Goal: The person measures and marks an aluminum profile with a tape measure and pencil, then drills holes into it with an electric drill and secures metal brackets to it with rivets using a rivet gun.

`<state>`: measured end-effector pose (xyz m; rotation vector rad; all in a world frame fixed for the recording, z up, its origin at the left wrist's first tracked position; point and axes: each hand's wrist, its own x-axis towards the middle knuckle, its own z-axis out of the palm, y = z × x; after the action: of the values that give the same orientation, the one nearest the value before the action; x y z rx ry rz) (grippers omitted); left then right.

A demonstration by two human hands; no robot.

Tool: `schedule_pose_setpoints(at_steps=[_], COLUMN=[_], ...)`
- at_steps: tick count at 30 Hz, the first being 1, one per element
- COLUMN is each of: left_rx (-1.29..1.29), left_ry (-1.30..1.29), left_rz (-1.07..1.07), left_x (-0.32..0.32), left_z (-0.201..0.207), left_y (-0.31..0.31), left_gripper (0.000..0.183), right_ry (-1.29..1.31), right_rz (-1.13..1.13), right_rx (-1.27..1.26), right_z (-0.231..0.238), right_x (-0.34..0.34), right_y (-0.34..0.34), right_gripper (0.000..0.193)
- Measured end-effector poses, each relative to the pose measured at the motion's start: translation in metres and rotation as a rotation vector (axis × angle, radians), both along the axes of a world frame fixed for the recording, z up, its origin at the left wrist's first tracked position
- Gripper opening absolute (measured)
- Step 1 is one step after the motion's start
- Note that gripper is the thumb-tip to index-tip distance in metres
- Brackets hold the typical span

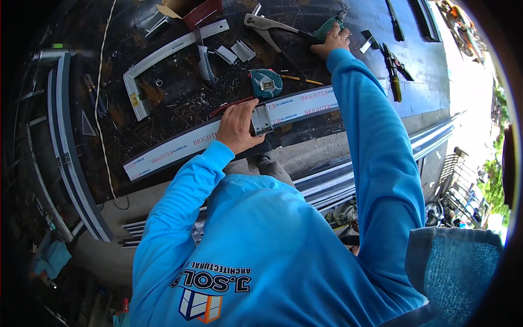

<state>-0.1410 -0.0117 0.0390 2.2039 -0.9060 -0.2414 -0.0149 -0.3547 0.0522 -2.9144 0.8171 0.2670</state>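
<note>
My left hand (237,126) is closed on a short silver metal bracket (262,119), pressing it against a long aluminium profile (182,147) covered in printed white film. This profile lies across the near side of the dark table. Out at the far right, my right hand (333,41) is wrapped round a green power drill (330,26), its bit end pointing away from me; part of its body is hidden by the fingers. Just beyond the bracket sits a teal tape measure (266,83), with a yellow pencil (308,80) to its right.
A metal square (131,82), large pliers (267,24) and cut metal pieces (242,50) lie on the dark table (180,103) among shavings. Snips (395,76) rest at right. A pale cord (100,71) crosses the left side. Long profiles (327,182) are stacked below the near edge.
</note>
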Motion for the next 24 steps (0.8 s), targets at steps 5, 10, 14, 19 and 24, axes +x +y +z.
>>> schedule_pose_setpoints(at_steps=[5,10,14,19,24], left_rx=[-0.145,0.018,0.074,0.086,0.122], left_ry=[-0.073,-0.076,-0.106,-0.029,-0.048], left_rz=[-0.070,-0.183,-0.243,-0.232,-0.235], left_x=[0.005,0.013,0.015,0.017,0.016], left_z=[-0.003,0.003,0.000,0.004,0.002], left_y=[0.006,0.000,0.007,0.008,0.010], left_gripper=[0.083,0.073,0.075,0.072,0.071], right_ry=[-0.052,-0.175,-0.283,-0.297,-0.350], right_rz=[-0.049,-0.115,-0.335,-0.702,-0.306], right_rx=[-0.136,0.547,0.663,0.913,0.973], right_z=[-0.013,-0.038,-0.037,0.047,0.139], right_x=[0.002,-0.005,-0.007,-0.023,-0.125], right_y=[0.004,-0.075,-0.056,-0.048,-0.072], right_gripper=[0.108,0.130,0.117,0.103,0.069])
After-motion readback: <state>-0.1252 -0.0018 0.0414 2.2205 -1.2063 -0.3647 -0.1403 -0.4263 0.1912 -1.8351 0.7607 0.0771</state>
